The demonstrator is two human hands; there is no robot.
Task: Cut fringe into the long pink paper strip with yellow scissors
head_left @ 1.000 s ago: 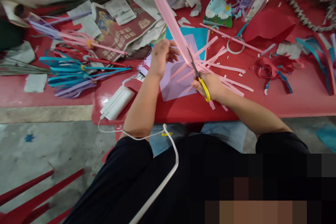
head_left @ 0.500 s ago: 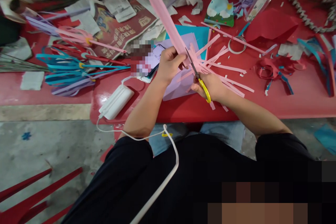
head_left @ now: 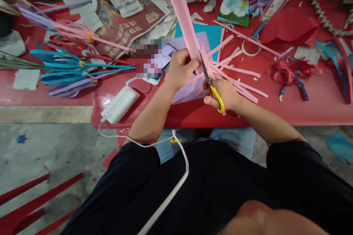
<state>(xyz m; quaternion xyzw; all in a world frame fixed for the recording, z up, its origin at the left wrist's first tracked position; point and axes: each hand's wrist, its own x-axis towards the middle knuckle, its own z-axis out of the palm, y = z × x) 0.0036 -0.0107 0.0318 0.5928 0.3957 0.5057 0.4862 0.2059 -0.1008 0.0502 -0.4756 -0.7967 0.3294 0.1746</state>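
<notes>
Long flat pink paper band: gripped at its near end by my left hand (head_left: 179,69); the band (head_left: 180,3) runs away from that hand, its long axis leaning slightly left.
Left hand: closed in a pinch on the paper, just left of the blades.
Scissors with yellow plastic handles (head_left: 217,99): in my right hand (head_left: 227,93), blades pointing away and slightly left, against the band's right edge, roughly along its length. I cannot tell how wide they stand apart.
Right hand: curled around the handles, right of and nearer me than the left; the band lies ahead-left of it.
Narrow pink paper strips (head_left: 248,90): fanned beyond and right of the right hand, on the red bench (head_left: 275,114).
Lilac paper sheet (head_left: 183,93): beneath the left hand.
</notes>
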